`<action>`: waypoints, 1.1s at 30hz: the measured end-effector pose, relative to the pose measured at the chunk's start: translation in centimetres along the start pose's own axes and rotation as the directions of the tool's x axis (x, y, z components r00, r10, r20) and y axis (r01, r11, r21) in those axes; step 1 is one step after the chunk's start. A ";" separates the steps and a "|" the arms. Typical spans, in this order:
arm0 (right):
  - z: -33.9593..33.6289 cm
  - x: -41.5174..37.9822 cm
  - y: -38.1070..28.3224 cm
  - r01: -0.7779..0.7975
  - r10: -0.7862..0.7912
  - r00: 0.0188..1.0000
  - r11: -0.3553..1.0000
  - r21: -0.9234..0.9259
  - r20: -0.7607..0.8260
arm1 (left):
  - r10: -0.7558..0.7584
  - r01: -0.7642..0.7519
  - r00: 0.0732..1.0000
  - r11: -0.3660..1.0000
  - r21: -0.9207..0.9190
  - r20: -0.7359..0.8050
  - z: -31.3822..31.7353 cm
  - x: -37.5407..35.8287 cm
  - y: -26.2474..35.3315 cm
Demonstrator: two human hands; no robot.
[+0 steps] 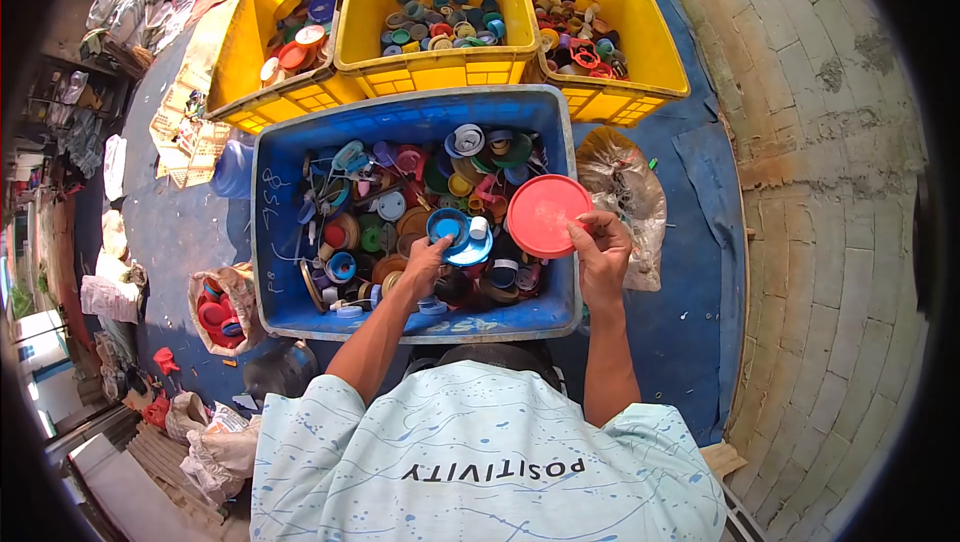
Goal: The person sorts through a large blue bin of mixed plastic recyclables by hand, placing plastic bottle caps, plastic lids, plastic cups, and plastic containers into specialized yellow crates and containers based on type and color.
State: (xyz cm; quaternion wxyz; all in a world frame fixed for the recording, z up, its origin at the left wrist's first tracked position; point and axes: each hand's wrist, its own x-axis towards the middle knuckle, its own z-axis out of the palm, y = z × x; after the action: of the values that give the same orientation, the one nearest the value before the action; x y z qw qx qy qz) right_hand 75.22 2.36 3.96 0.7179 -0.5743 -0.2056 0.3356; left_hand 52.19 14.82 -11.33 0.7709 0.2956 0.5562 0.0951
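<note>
My right hand (pixel 603 250) pinches the edge of a large round red lid (pixel 548 214) and holds it up over the right side of a blue crate (pixel 420 333). Over the middle of the crate, my left hand (pixel 428 260) has its fingers closed on the rim of a round blue lid (pixel 447 228). Right beside that lid are a lighter blue lid (pixel 468 251) and a small white cap (pixel 479 228). Loose plastic caps and lids of many colours fill the crate below both hands. The red lid hides some of them.
Several yellow crates (pixel 435 64) holding sorted caps stand behind the blue crate. A sack of red lids (pixel 222 312) is at the left, and a translucent bag (pixel 622 204) lies at the right. A block wall (pixel 815 242) runs along the right side.
</note>
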 end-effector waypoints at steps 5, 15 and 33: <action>2.5 0.1 0.9 -0.058 0.060 0.993 0.998 -0.026 0.102 | 0.095 -0.145 0.977 0.953 -0.267 -0.189 -3.8 -1.9 0.2; 5.7 -0.1 2.7 -0.094 0.121 0.954 0.990 -0.107 0.275 | 0.170 -0.300 0.940 0.826 -0.478 -0.296 -5.1 -7.1 1.0; 16.8 -6.2 8.1 -0.671 0.523 0.697 0.717 0.190 0.490 | 0.230 -0.535 0.835 0.546 -0.644 -0.499 -15.5 -22.1 -2.0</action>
State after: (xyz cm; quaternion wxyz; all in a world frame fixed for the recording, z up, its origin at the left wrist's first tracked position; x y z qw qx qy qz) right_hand 57.54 10.42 1.00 0.5991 -0.3882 -0.0829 0.6954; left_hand 29.68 8.12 2.03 0.6659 0.0362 0.5123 0.5411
